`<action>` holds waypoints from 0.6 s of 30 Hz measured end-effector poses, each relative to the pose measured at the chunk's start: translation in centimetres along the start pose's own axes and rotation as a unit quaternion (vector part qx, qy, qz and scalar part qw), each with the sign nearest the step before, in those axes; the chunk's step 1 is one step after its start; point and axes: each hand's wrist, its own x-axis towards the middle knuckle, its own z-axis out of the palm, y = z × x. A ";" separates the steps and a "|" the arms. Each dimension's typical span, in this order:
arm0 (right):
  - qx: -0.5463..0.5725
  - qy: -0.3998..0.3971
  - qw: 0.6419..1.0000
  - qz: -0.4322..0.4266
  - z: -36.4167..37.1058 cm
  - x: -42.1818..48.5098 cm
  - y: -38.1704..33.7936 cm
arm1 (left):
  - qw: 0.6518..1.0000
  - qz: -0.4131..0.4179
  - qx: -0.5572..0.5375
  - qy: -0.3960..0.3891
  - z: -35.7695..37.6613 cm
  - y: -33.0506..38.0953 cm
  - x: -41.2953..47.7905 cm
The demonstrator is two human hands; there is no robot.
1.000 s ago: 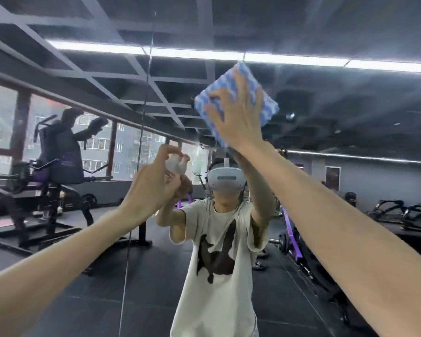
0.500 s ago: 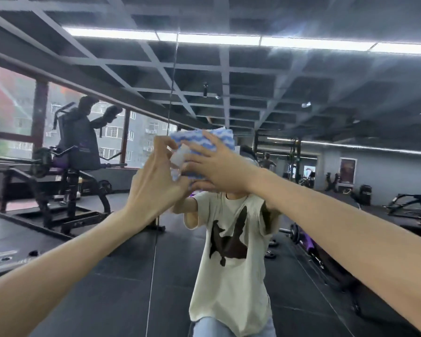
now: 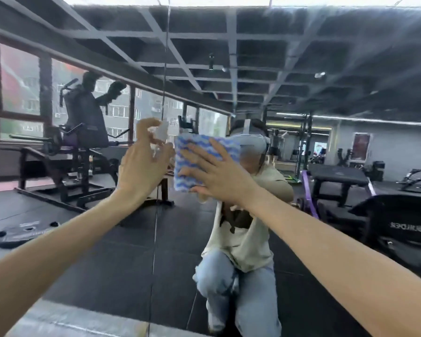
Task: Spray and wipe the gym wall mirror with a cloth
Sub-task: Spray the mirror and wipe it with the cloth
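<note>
The wall mirror (image 3: 301, 57) fills the view and reflects the gym and a crouching person. My right hand (image 3: 219, 173) lies flat on a folded blue-and-white wavy-patterned cloth (image 3: 192, 152) and presses it against the glass at mid height. Just left of it, my left hand (image 3: 144, 164) grips a small white spray bottle (image 3: 162, 131), whose top shows above my fingers and points at the mirror. A vertical seam (image 3: 164, 76) between mirror panels runs just left of the cloth.
The mirror's bottom edge meets a grey floor strip (image 3: 71, 319) at the lower left. Reflected in the glass are a weight machine (image 3: 78, 147), a weight plate (image 3: 22, 233) on the floor, benches (image 3: 338, 178) and windows.
My right hand has slid the cloth down the mirror from high up to mid height. The view has dropped lower, and the reflected person now crouches. My left hand keeps the bottle raised.
</note>
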 end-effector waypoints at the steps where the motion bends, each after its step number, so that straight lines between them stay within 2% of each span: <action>1: -0.001 0.003 1.000 0.010 -0.4 -0.4 1.6 | 1.000 0.002 0.001 -0.010 0.1 0.2 -0.8; 3: -0.059 0.043 0.991 0.112 -1.5 -0.3 6.0 | 0.997 0.044 0.051 -0.042 0.6 0.5 -1.6; 5: -0.090 0.084 0.956 0.266 -2.8 -0.1 9.4 | 0.988 0.093 0.100 -0.071 1.4 0.9 -2.0; 7: -0.099 0.094 0.923 0.359 -3.1 -0.1 10.1 | 0.983 0.110 0.112 -0.098 2.6 1.1 -2.3; 9: -0.107 0.085 0.921 0.364 -3.2 -0.8 9.5 | 0.981 0.116 0.102 -0.116 3.8 1.7 -3.0; 13: -0.091 0.063 0.942 0.317 -4.4 -4.2 9.2 | 0.982 0.118 0.079 -0.126 5.7 2.5 -4.4; 18: -0.079 0.062 0.927 0.361 -5.1 -6.0 8.2 | 0.990 0.082 0.054 -0.099 6.6 2.0 -5.6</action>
